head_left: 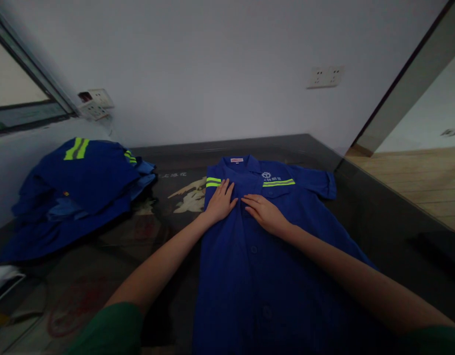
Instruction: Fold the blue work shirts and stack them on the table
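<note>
A blue work shirt [286,276] lies front up on the dark table, collar toward the wall, with yellow-green reflective strips across the chest. Its right-hand sleeve stretches out to the side; on the left, the shirt's edge runs straight and no sleeve shows there. My left hand [221,201] rests flat on the left chest part, fingers extended beside the reflective strip. Just right of the button front, my right hand [266,213] lies on the cloth below the chest logo, its fingers stretched toward my left hand. The two hands are slightly apart.
A heap of blue clothes [97,177] with reflective strips sits at the left of the dark table [308,148]. A white object [5,281] and a cable are at the lower left. A dark object [439,249] lies at the right. Behind stands a wall with sockets [325,77].
</note>
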Demonstrator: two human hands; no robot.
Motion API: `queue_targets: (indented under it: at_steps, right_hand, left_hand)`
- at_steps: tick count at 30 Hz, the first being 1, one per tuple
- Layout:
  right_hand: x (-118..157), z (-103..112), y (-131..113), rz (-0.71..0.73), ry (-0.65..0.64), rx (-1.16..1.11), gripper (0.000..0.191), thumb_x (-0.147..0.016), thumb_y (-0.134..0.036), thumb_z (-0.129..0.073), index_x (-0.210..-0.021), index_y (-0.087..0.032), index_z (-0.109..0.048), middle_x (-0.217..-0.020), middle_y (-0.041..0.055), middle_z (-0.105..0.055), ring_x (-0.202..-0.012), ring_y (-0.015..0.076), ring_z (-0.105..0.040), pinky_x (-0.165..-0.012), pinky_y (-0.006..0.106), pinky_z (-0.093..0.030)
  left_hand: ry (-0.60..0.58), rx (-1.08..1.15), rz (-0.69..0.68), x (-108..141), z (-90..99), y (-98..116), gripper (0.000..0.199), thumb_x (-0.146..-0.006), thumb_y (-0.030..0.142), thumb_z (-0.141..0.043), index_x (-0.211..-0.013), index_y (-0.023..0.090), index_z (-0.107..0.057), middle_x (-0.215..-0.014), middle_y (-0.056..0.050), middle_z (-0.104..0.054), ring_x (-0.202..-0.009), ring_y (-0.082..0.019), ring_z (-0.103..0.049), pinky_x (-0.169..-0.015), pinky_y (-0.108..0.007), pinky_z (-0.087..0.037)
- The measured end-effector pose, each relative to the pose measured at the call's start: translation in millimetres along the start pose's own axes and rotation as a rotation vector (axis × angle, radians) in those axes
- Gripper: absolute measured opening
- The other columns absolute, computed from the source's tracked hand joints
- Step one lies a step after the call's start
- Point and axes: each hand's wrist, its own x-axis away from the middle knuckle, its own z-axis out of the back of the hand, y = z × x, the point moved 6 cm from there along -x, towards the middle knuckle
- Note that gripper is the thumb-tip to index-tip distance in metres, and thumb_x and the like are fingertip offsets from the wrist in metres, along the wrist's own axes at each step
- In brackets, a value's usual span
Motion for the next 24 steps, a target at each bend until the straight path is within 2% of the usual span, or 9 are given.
queue_targets:
  at_steps: [4,8,12,18,24]
  right_hand:
    - [-3.4,-10.6,-16.8,0.077,-0.100,0.016,0.042,-0.097,-0.032,-0.044,-0.134,-0.016,-0.055,-0.141,0.0137,-0.050,-0.135,0.0238,-0.042,-0.113,0.049,-0.032]
    - [-0.6,-20.6,-18.6,0.064,-0.181,0.081,0.044,-0.095,-0.036,-0.048,-0.132,-0.014,-0.056,-0.141,0.0164,-0.048,-0.134,0.0263,-0.042,-0.112,0.050,-0.032]
    - [3.4,-21.5,-17.5,0.072,-0.182,0.119,0.043,-0.096,-0.033,-0.047,-0.134,-0.013,-0.055,-0.143,0.0156,-0.047,-0.134,0.0260,-0.043,-0.112,0.050,-0.033]
    - [4.7,-22.3,-16.1,0.056,-0.140,0.091,0.042,-0.096,-0.031,-0.048,-0.134,-0.016,-0.054,-0.143,0.0128,-0.047,-0.135,0.0241,-0.042,-0.112,0.049,-0.033]
    - [3.3,-23.8,-14.8,0.040,-0.144,0.055,0.042,-0.095,-0.032,-0.050,-0.135,-0.020,-0.054,-0.143,0.0112,-0.049,-0.135,0.0241,-0.042,-0.112,0.050,-0.033]
  left_hand:
    - [-0.101,-0.033,0.054,-2.7,-10.4,-4.9,0.055,-0.097,0.033,-0.033,-0.147,0.009,-0.029,-0.152,-0.017,-0.033,-0.143,-0.026,-0.028,-0.117,-0.043,-0.021]
    - [-0.089,-0.071,0.164,-11.3,-9.8,-16.1,0.055,-0.099,0.034,-0.027,-0.147,0.009,-0.032,-0.152,-0.015,-0.034,-0.143,-0.025,-0.028,-0.117,-0.043,-0.021]
    - [-0.126,-0.104,0.297,-28.2,-10.2,-38.6,0.057,-0.098,0.041,-0.025,-0.147,0.013,-0.035,-0.155,-0.013,-0.029,-0.143,-0.028,-0.026,-0.116,-0.049,-0.019]
    - [-0.184,-0.060,0.467,-58.2,-18.0,-83.2,0.057,-0.096,0.050,-0.025,-0.150,0.030,-0.028,-0.158,-0.007,-0.022,-0.145,-0.029,-0.019,-0.115,-0.056,-0.016]
    - [-0.123,-0.049,0.534,-83.8,-27.1,-111.3,0.062,-0.093,0.054,-0.024,-0.151,0.031,-0.026,-0.158,-0.005,-0.021,-0.146,-0.029,-0.016,-0.115,-0.058,-0.011]
